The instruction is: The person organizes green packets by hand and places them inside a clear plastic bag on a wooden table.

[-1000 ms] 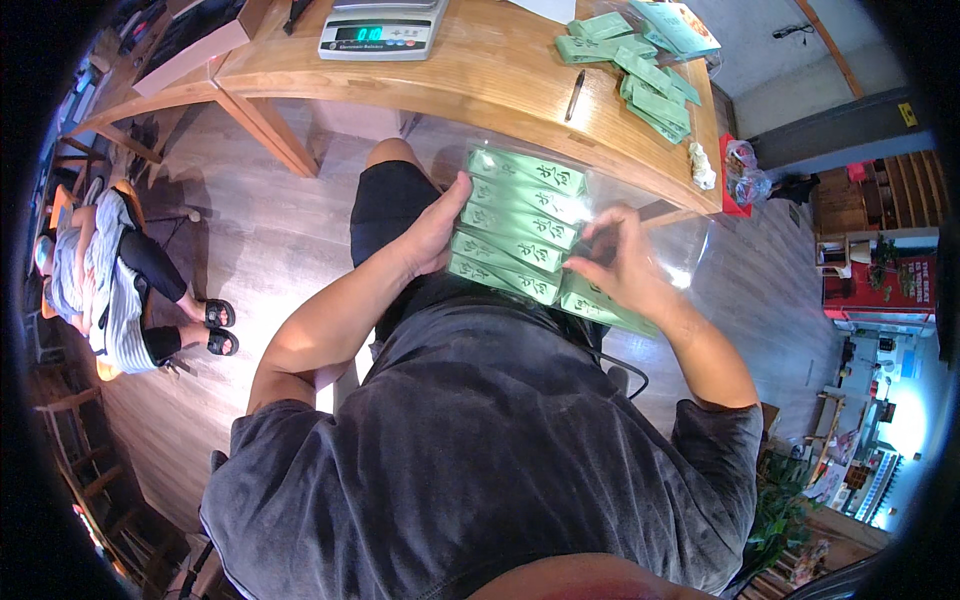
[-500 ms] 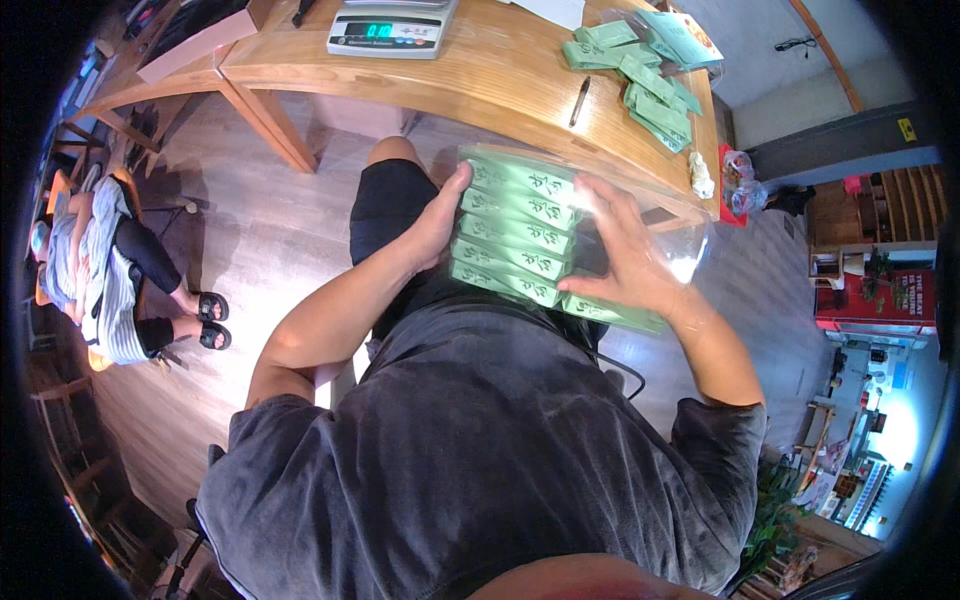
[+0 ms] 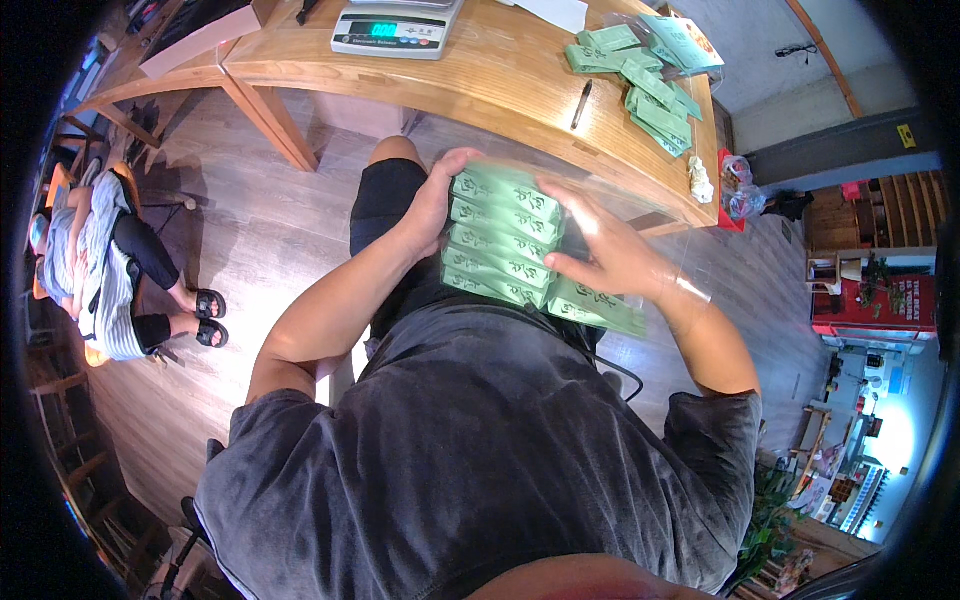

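Note:
Over my lap I hold a row of green packets (image 3: 503,240) with dark markings, apparently inside a clear plastic bag whose loose end spreads to the right. My left hand (image 3: 432,208) grips the left side, its thumb along the upper left corner. On the other side my right hand (image 3: 607,243) is closed around the bag, thumb pressing near the right ends of the packets. One more green packet (image 3: 590,303) lies at an angle below my right hand, beside the row. Blur softens the upper packets.
Ahead is a wooden table (image 3: 480,85) with a digital scale (image 3: 392,30), a black pen (image 3: 581,105), loose green packets (image 3: 655,100), a printed pouch (image 3: 685,42) and a crumpled tissue (image 3: 700,178). A seated person (image 3: 110,260) is at the left.
The bagged packets and both hands have shifted slightly left. My right hand has moved further over the packets, and the angled packet below it shows more. The scale's reading has changed.

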